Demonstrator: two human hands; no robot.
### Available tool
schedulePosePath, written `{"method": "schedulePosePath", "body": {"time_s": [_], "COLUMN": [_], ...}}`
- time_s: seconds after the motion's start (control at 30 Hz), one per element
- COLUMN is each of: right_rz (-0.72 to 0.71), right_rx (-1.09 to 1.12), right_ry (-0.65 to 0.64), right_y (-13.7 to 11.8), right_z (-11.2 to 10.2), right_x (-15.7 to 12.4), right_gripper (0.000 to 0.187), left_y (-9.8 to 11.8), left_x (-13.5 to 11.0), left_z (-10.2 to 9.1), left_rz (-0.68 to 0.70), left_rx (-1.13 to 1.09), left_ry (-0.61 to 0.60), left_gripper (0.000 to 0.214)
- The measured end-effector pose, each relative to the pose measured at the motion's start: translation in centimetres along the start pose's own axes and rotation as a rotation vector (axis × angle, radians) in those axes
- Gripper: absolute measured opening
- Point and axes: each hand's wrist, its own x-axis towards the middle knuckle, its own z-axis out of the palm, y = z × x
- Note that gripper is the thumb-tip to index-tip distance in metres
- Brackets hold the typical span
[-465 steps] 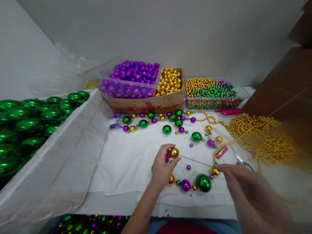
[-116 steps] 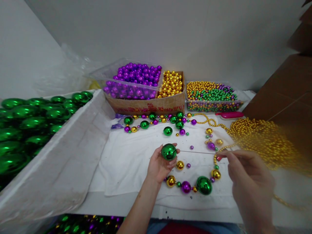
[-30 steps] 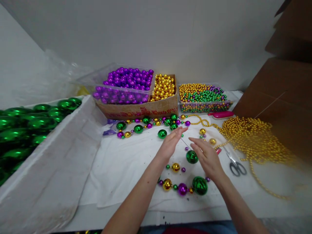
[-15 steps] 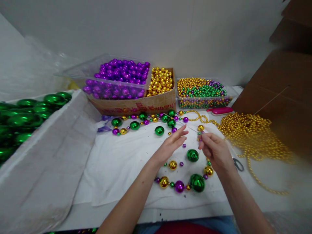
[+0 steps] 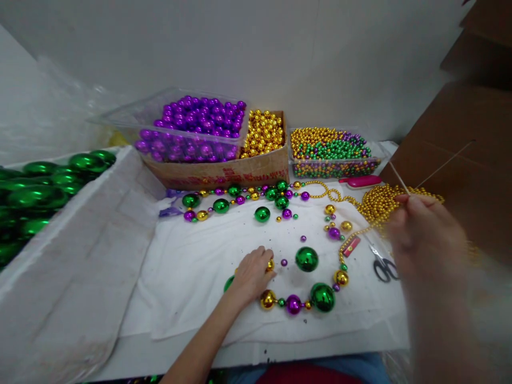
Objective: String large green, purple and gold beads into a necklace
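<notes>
"Where's the gold bead (image 5: 271, 265)?"
"Within your left hand (image 5: 252, 273), pinched between thumb and fingers at the white cloth (image 5: 192, 266): round, mirror-shiny, partly hidden."
"And your right hand (image 5: 428, 234)?"
"Raised, blurred, pinching a thin, straight, pale rod (image 5: 399, 177)."

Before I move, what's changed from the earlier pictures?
A large green ball, earlier in the left hand, now lies on the cloth. In the last half second that hand moved left and down in view, to a gold ball (grip unclear); the right hand swung right, keeping the thin rod. The back strand and purple beads stayed put.
</notes>
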Motion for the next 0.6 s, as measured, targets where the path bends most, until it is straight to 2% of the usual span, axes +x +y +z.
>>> {"method": "schedulePosePath", "body": {"time_s": [0.07, 0.17, 0.3, 0.4, 0.5, 0.6], "right_rz": [0.061, 0.129, 0.188, 0.174, 0.125, 0.067], "right_rx": [0.081, 0.116, -0.032, -0.227, -0.397, -0.4], "right_ry": [0.007, -0.053, -0.145, -0.177, -0.16, -0.083], "right_y": [-0.1, 0.6, 2.2, 3.2, 3.8, 4.3], "right_z": [-0.3, 0.0, 0.0, -1.0, -2.0, -2.2], "right_x": [-0.5, -1.5, -2.7, -3.2, -3.5, -3.5], "right_gripper": [0.006, 0.007, 0.013, 0.019, 0.022, 0.021], "left_y": [-0.9, -1.5, -1.6, -1.7, -0.6, 1.9], "left_x": [-0.2, -0.3, -0.5, -0.7, -0.6, -0.1], "left_z": [-0.3, -0.5, -0.9, -1.6, -2.1, -1.6], "left_rz": [-0.06, -0.111, -0.12, -0.107, -0.063, 0.046], "left_rx": [0.025, 0.039, 0.007, -0.06, -0.17, -0.272], "left_ry": [0.002, -0.012, -0.049, -0.075, -0.021, 0.065], "left_gripper": [0.019, 0.021, 0.024, 0.042, 0.053, 0.054]}}
